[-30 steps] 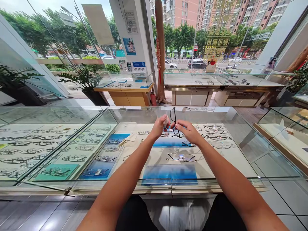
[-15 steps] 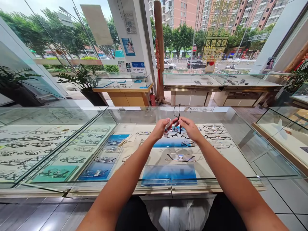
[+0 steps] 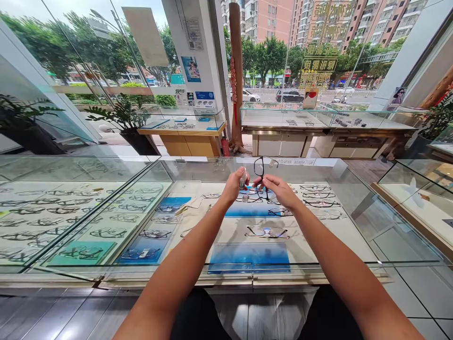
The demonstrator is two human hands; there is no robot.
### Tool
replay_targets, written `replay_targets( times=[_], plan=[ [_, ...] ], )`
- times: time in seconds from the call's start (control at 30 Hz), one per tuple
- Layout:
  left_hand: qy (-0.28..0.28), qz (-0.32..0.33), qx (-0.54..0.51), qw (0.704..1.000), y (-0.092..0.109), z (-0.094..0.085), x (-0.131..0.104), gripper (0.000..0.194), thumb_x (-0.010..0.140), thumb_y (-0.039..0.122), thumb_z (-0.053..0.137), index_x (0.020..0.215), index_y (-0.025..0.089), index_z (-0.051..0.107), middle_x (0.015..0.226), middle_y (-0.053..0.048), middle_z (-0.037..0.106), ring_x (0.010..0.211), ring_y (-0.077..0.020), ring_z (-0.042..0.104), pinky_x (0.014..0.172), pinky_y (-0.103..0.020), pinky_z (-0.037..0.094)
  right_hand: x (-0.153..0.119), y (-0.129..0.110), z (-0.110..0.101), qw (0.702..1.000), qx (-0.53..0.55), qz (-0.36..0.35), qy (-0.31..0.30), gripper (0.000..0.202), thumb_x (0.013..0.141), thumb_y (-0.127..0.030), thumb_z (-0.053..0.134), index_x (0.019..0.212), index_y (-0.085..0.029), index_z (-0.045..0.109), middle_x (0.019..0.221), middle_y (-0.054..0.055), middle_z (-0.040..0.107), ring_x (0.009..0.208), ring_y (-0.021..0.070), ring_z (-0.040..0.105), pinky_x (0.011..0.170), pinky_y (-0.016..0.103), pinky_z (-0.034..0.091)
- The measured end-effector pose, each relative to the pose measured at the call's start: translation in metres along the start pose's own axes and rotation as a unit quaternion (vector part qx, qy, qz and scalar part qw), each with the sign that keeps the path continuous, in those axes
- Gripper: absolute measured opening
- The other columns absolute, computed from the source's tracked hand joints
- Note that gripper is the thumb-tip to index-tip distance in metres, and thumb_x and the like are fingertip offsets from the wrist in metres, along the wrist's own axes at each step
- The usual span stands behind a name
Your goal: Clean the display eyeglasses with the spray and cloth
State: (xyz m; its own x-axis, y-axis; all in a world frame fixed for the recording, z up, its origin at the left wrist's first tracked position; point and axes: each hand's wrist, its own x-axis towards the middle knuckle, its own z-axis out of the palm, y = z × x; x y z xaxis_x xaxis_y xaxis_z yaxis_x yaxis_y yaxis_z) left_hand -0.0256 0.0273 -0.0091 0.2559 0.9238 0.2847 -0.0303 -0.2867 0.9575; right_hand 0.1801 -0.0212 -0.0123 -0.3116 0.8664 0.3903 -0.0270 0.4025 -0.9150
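1. Inside the near part of the glass-topped bench lie a blue panel and, just beyond it, an unheld pair of thin-rimmed spectacles.
2. A beige cloth lies crumpled at the bench's left part, touched by neither hand; whether it is on or under the glass, I cannot tell.
3. Above the bench's middle, the left hand is closed around a small, pale, partly clear object, perhaps a bottle.
4. Beside it, the right hand pinches black-framed glasses, held upright above the bench.
5. Handling seems partway: the black pair is picked up but not set down. Whether its lenses are treated or clean cannot be told.
6. Beyond the bench stand a wooden cabinet and a tree-trunk post.
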Motion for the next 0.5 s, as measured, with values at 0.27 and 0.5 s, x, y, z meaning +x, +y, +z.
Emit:
replay_targets(
  times=[0.27, 0.5],
  plan=[
    [-0.002, 0.007, -0.009, 1.0, -0.004, -0.009, 0.004, 0.066, 0.088, 0.085, 0.056, 0.068, 0.022, 0.059, 0.066, -0.003, 0.054, 0.063, -0.017, 0.052, 0.06, -0.031, 0.048, -0.002, -0.005, 0.002, 0.999, 0.0, 0.013, -0.034, 0.059, 0.097, -0.079, 0.07, 0.107, -0.022, 0.084, 0.104, 0.008, 0.081, 0.096, 0.0232, 0.065, 0.096, 0.04, 0.053],
    [0.304, -0.037, 0.121, 0.944, -0.021, -0.063, 0.03, 0.017, 0.102, 0.041, 0.058, 0.103, 0.024, 0.06, 0.102, -0.007, 0.07, 0.099, -0.0244, 0.067, 0.089, -0.036, 0.053, -0.002, -0.006, -0.003, 1.0, 0.009, 0.009, 0.007, 0.051, 0.1, -0.071, 0.07, 0.106, -0.022, 0.083, 0.108, 0.009, 0.081, 0.091, 0.0212, 0.064, 0.087, 0.037, 0.049]
  ],
)
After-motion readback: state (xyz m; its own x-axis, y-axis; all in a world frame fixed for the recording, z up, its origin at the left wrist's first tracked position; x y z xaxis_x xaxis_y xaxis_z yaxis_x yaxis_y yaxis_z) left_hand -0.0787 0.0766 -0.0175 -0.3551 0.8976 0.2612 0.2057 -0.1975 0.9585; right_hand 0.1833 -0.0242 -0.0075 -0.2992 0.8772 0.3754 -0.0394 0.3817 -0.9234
